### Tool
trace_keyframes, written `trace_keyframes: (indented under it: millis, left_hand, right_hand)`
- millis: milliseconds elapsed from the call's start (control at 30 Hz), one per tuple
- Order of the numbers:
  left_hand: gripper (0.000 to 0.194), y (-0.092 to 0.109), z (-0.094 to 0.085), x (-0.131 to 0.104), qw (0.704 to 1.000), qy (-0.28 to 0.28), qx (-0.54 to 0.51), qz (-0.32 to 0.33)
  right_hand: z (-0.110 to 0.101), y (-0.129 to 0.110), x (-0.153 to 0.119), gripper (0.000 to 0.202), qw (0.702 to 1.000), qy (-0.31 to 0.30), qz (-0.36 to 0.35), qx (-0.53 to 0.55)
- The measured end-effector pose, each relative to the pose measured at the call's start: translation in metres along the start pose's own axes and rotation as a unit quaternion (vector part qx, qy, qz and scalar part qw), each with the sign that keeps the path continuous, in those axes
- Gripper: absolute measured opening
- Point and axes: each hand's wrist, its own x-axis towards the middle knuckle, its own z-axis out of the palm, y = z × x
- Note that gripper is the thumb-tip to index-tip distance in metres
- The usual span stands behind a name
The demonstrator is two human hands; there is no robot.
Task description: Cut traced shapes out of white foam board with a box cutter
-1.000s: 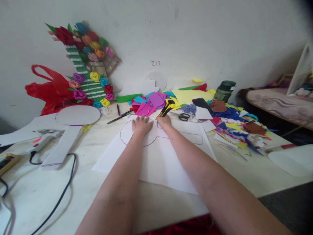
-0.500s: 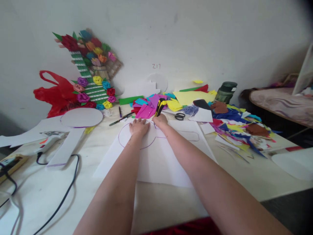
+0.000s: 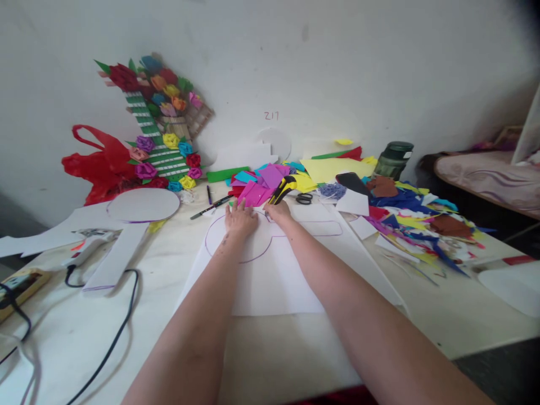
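A white sheet [image 3: 278, 281] lies on the table, drawn in purple with a circle and a long strip joined to its right side. My left hand [image 3: 242, 219] rests flat on the circle with its fingers spread, holding nothing. My right hand [image 3: 277, 211] is wrapped round a yellow and black utility knife [image 3: 283, 189], whose handle tilts up to the right. The knife's low end is near the line where circle and strip meet; the blade tip is too small to make out.
Behind the hands lie colored paper pieces [image 3: 257, 188], black scissors [image 3: 304, 198] and a marker [image 3: 211, 207]. Scraps [image 3: 422, 225] and a green bottle [image 3: 393, 160] are right. Left are a glue gun [image 3: 88, 247], its cable and a cut white shape [image 3: 143, 205].
The white sheet has turned slightly, its lower edge shifting. The knife now leans further to the right in my right hand. My left hand stays flat on the paper.
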Motion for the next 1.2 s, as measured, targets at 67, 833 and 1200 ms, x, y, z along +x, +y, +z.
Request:
trace_keyframes:
  millis: [67, 833, 1200]
  left_hand:
    - [0.052, -0.004, 0.003, 0.000, 0.999, -0.027, -0.035, 0.011]
    - [0.050, -0.003, 0.000, -0.002, 0.996, -0.042, -0.079, -0.008]
    - [0.051, -0.005, 0.003, 0.001, 0.996, -0.039, -0.082, -0.006]
  right_hand:
    - [0.001, 0.002, 0.001, 0.019, 1.000, 0.004, -0.001, 0.009]
    - [0.000, -0.011, -0.013, 0.010, 0.999, 0.033, 0.015, -0.011]
    - [-0.002, -0.013, -0.018, 0.005, 0.999, 0.035, 0.007, 0.012]
